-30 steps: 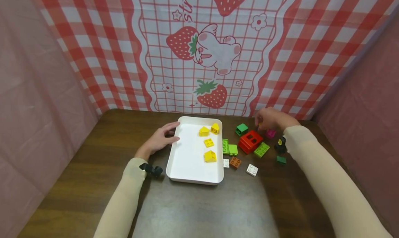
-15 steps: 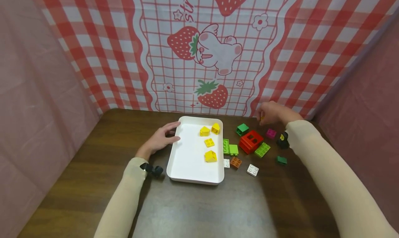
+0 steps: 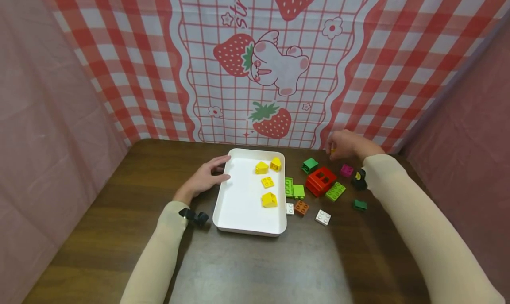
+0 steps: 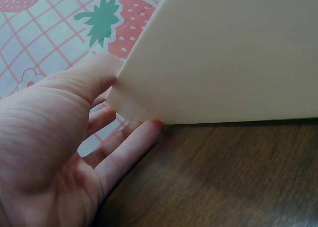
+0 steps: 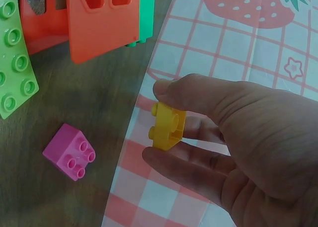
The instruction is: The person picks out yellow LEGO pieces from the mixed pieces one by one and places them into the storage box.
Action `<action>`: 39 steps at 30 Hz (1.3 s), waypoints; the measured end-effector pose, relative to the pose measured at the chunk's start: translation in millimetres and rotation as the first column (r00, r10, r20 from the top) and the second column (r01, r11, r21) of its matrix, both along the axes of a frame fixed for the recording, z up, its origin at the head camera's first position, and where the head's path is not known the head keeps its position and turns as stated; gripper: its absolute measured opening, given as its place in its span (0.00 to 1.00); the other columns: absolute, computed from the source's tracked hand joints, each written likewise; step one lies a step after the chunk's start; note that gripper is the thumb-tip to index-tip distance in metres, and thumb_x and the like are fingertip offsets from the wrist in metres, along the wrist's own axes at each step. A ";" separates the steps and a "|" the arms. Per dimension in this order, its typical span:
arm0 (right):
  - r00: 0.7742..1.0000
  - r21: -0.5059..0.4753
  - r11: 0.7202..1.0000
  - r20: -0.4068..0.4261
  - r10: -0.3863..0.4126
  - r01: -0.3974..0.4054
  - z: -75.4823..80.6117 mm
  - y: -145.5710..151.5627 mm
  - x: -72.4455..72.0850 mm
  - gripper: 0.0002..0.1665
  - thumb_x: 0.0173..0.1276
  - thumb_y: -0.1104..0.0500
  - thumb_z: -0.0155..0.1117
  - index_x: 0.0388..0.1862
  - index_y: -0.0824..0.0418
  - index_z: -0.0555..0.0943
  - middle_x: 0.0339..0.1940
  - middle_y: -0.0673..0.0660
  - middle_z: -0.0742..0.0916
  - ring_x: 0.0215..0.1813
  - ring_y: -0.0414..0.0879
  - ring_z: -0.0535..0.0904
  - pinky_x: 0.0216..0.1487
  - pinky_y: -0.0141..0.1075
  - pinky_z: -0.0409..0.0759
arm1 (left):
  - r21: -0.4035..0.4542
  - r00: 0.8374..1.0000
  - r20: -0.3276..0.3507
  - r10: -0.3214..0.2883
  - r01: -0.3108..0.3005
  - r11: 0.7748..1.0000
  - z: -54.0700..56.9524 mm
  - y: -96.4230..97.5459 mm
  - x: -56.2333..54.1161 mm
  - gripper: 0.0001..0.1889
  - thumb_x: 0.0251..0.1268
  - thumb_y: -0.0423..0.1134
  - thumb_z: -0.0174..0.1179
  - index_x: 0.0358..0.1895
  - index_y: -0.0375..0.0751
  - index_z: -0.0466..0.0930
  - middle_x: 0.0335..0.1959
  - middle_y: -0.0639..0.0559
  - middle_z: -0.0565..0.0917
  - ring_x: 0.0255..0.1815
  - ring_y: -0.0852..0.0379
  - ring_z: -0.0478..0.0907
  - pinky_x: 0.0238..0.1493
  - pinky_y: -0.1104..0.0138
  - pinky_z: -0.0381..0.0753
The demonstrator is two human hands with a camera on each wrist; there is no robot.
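Note:
My left hand touches the left wall of the white tray, thumb and fingers spread and fairly straight. In the left wrist view, fingertips rest against the tray's outside. Inside the tray lie several yellow building bricks, such as a sloped one and a flat one. At the table's back right, my right hand holds a small yellow brick between thumb and fingers, above the table. The magenta brick lies on the table near this hand.
Right of the tray lie a red window-like block, a green brick, a lime brick, a brown brick, a white brick and a dark green piece. A checked cloth hangs behind the table.
My right hand, with the yellow brick in it, has moved slightly back and up, away from the magenta brick, which now shows fully. The left hand has stayed at the tray.

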State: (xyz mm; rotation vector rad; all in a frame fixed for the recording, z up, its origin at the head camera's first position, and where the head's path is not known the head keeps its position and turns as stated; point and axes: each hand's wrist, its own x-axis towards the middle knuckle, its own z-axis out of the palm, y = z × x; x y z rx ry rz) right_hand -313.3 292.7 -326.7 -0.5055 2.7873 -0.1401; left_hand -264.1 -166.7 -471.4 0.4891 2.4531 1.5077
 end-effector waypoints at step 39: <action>0.997 -0.010 0.998 -0.034 0.067 -0.068 -1.1 -46.1 -4.9 0.06 0.72 0.64 0.78 0.45 0.61 0.90 0.47 0.61 0.91 0.48 0.55 0.83 0.54 0.48 0.89 | -0.002 1.000 0.009 0.006 -0.006 1.000 -1.2 -1.0 -0.3 0.39 0.83 0.41 0.68 0.91 0.44 0.63 0.93 0.40 0.62 0.82 0.30 0.72 0.80 0.37 0.80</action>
